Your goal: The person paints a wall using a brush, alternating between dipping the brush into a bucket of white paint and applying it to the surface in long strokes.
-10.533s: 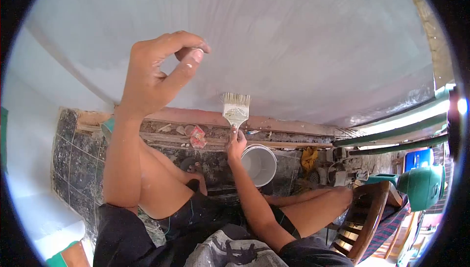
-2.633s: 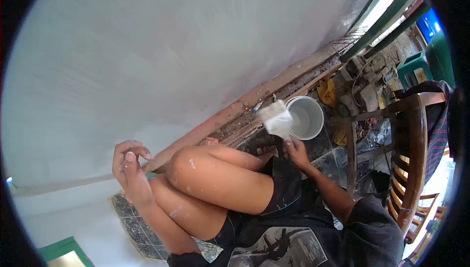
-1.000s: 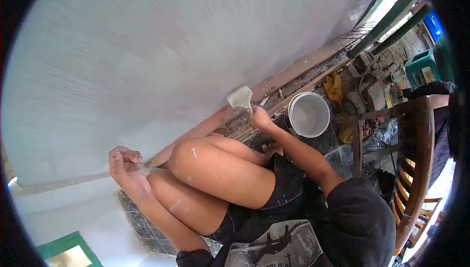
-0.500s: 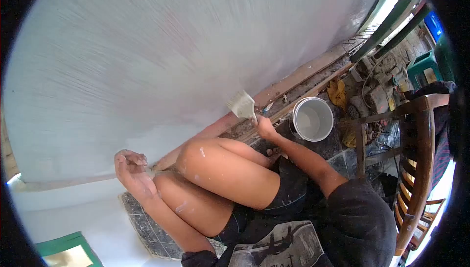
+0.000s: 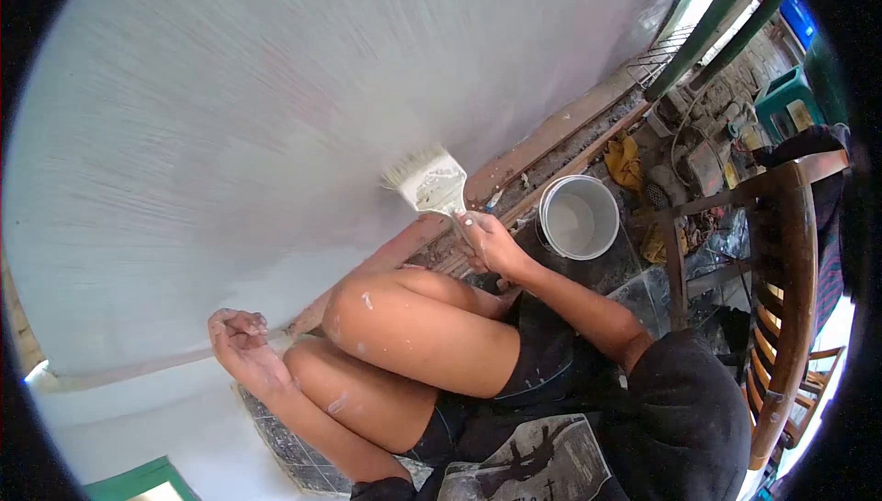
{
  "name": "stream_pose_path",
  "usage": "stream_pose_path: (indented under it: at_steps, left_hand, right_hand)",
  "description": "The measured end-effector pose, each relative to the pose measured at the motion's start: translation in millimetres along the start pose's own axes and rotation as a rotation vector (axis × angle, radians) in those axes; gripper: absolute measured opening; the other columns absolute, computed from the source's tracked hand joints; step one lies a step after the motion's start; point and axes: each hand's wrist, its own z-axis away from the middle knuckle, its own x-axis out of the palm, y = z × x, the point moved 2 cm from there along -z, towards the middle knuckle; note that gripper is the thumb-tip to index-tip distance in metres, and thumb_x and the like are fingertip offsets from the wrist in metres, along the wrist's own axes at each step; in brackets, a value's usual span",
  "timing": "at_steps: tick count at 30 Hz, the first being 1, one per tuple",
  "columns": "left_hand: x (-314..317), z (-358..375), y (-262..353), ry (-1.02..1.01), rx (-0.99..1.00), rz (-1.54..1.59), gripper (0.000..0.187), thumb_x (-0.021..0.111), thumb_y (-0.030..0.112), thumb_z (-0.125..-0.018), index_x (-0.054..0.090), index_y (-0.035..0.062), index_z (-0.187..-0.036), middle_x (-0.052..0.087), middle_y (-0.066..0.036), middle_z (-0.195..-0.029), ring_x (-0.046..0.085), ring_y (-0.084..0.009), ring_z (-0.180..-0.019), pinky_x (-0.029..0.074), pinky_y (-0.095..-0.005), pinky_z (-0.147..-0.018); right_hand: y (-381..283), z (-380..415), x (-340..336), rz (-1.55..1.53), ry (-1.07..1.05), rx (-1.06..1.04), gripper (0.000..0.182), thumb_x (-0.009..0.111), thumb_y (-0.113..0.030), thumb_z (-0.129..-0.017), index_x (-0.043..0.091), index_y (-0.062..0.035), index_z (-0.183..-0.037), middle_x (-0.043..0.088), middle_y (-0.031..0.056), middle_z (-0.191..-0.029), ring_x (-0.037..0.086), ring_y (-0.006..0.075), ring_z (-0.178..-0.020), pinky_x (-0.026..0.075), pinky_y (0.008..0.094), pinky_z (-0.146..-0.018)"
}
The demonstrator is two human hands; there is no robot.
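Observation:
My right hand [image 5: 490,245] grips a wide paintbrush [image 5: 435,183] by its handle, thumb on top. Its pale, paint-coated bristles point up and left at the whitish wall [image 5: 303,115], and they appear to touch it. Past my left knee, my left hand [image 5: 243,347] hangs palm up near the wall's lower edge. Its fingers are loosely curled and a little apart, with nothing in them, and smears of paint mark the skin. To the right of my right hand stands a white bucket [image 5: 549,216] with pale paint inside.
A wooden chair [image 5: 797,299] stands close on my right. Behind the bucket lie a yellow cloth [image 5: 625,165] and assorted clutter, with a teal plastic stool [image 5: 786,102] farther off. A dirty ledge [image 5: 560,137] runs along the wall's foot. Dark floor tiles [image 5: 289,437] show at lower left.
My right hand has turned and shifted slightly left, carrying the paintbrush up and left along the wall, so its broad face now shows. My left hand sits slightly lower in view.

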Motion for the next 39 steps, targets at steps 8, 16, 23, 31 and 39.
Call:
stream_pose_path:
  at_steps: [8,16,23,31,39]
  left_hand:
    - [9,-1,2,-0.031,-0.010,0.072,0.021,0.050,0.027,-0.092,0.054,0.0060,-0.092,0.043,-0.001,-0.061,0.042,-0.0117,-0.063,0.036,-0.0288,-0.066]
    - [20,5,11,-0.036,0.004,0.105,0.022,0.049,0.028,-0.092,0.052,0.0066,-0.092,0.042,-0.001,-0.064,0.039,-0.0117,-0.060,0.035,-0.0272,-0.062]
    - [38,0,12,-0.142,0.041,0.254,0.034,0.042,0.039,-0.093,0.051,0.0062,-0.091,0.042,-0.003,-0.061,0.040,-0.0130,-0.058,0.034,-0.0263,-0.055]
    - [86,-8,-6,-0.313,0.069,0.269,0.032,0.041,0.035,-0.095,0.052,0.0051,-0.092,0.047,-0.005,-0.060,0.045,-0.0149,-0.056,0.038,-0.0273,-0.056]
    - [66,-25,-16,-0.300,0.036,0.281,0.034,0.043,0.038,-0.095,0.054,0.0056,-0.094,0.053,-0.006,-0.067,0.051,-0.0173,-0.060,0.042,-0.0296,-0.057]
  right_hand:
    - [99,-85,-82,0.779,0.294,-0.338,0.046,0.041,-0.042,-0.097,0.059,0.0001,-0.091,0.059,0.0129,-0.069,0.056,0.0248,-0.060,0.047,0.0395,-0.059]
    - [81,-11,-87,0.907,0.203,0.060,0.038,0.055,-0.034,-0.089,0.062,0.0030,-0.088,0.063,0.0263,-0.084,0.061,0.0425,-0.083,0.047,0.0484,-0.071]
    - [-25,74,-124,1.086,0.407,-0.207,0.029,0.054,-0.028,-0.088,0.056,-0.0022,-0.101,0.063,0.0229,-0.093,0.061,0.0394,-0.088,0.047,0.0462,-0.078]
    - [-110,161,-126,1.524,0.714,0.111,0.037,0.068,-0.033,-0.075,0.067,-0.0100,-0.103,0.067,0.0184,-0.091,0.065,0.0352,-0.088,0.051,0.0457,-0.079]
    - [-82,152,-164,1.633,0.738,0.222,0.035,0.073,-0.033,-0.065,0.071,-0.0064,-0.088,0.068,0.0183,-0.085,0.067,0.0351,-0.082,0.054,0.0451,-0.074]
